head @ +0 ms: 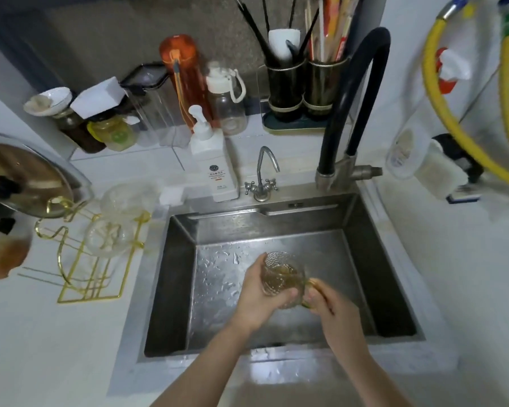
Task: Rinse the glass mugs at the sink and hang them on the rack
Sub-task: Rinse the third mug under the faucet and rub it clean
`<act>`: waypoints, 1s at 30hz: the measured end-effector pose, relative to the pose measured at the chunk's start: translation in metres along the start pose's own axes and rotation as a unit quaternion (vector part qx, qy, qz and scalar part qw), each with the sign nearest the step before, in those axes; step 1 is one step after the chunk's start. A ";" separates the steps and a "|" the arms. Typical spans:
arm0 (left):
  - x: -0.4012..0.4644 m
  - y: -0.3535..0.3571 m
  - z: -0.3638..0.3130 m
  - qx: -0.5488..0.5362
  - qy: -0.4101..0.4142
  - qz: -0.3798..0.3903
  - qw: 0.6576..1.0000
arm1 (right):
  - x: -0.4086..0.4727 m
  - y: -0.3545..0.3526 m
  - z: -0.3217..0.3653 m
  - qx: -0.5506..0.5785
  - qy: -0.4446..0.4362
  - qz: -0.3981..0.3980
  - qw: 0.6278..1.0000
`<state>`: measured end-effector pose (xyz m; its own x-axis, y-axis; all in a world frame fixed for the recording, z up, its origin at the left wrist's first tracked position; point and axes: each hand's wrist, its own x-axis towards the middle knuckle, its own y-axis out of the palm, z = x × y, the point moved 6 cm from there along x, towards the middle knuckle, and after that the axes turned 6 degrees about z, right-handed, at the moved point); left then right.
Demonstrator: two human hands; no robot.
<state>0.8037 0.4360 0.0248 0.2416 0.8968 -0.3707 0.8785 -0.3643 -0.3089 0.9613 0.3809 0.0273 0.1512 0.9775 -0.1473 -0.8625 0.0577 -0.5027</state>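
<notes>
Over the sink [171,289], the left hand [257,301] wraps its fingers round a glass mug [282,277], the right hand [329,306] pinching its handle. Left of the sink, two mugs [109,236] hang on the gold rack [80,259].

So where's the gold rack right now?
The rack stands on the counter left of the sink, below the pot lid, with two glass mugs on it.

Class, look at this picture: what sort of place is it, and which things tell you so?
Most likely a home kitchen: a steel sink with a black tap, utensil holders full of chopsticks, and a gold mug rack on the counter.
</notes>
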 end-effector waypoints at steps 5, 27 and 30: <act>0.008 -0.010 -0.007 0.102 0.030 -0.009 0.994 | 0.004 0.000 0.004 -0.019 0.010 0.021 1.000; 0.025 -0.034 -0.008 0.045 -0.013 0.092 0.995 | 0.001 0.045 -0.025 0.358 0.221 -0.038 0.906; 0.027 -0.036 -0.007 0.030 -0.010 0.058 0.998 | 0.003 0.044 -0.025 0.348 0.227 -0.036 0.909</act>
<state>0.7816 0.4754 0.0316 0.3310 0.8430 -0.4239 0.8187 -0.4800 -0.3153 0.9359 0.3811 -0.0164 0.2667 0.7910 -0.5507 -0.9155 0.3865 0.1117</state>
